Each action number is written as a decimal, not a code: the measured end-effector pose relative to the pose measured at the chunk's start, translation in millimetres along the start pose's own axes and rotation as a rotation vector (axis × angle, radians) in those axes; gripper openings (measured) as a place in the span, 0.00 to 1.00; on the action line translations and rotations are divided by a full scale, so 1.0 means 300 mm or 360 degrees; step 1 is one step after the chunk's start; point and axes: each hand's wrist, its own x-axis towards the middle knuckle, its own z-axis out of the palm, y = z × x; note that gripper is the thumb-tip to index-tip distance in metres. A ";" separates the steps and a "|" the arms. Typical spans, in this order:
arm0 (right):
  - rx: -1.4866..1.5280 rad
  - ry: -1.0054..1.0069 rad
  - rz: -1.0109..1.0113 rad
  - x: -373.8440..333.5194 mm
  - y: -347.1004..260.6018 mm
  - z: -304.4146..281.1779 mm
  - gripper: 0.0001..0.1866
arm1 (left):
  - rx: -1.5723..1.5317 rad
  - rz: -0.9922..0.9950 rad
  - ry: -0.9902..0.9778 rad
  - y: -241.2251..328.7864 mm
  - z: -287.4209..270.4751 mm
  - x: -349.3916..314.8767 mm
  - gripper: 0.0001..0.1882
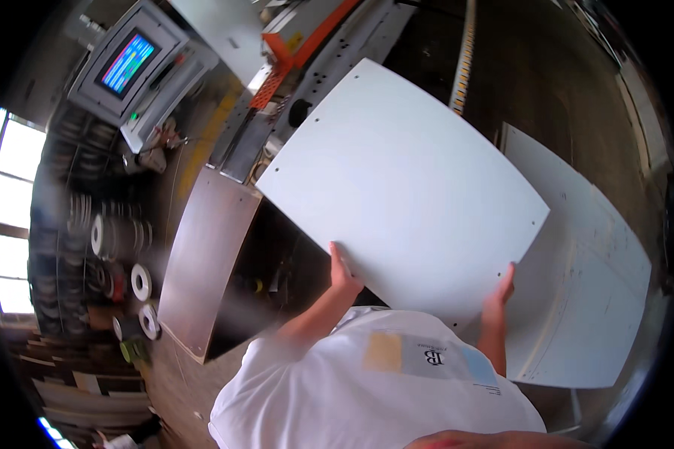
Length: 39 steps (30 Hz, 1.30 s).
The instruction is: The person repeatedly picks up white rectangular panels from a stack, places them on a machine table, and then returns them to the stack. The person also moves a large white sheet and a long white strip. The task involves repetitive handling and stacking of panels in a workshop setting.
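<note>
A large white panel (404, 179) with small dark holes along two opposite edges is held between my hands in front of my body. At its near-left edge, my left hand (344, 271) grips with the thumb up along the top face and the fingers out of sight beneath. My right hand (502, 289) clasps the right edge near a corner, its thumb on top and its other fingers hidden. The far-left part of the panel lies over or just above the metal bed of a machine (323, 84); contact there I cannot tell.
A control console (127, 67) with a lit screen stands at the far left. Below the machine is a brownish support board (206, 262). A pale worktop (591, 277) lies at the right. Rolls of edging tape (120, 238) line the left side. A slatted rail (464, 60) runs behind.
</note>
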 end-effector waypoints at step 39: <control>-0.2008 -0.1662 -0.0539 -0.017 0.205 0.545 0.31 | 0.0711 0.0354 0.0385 0.067 -0.092 0.233 0.32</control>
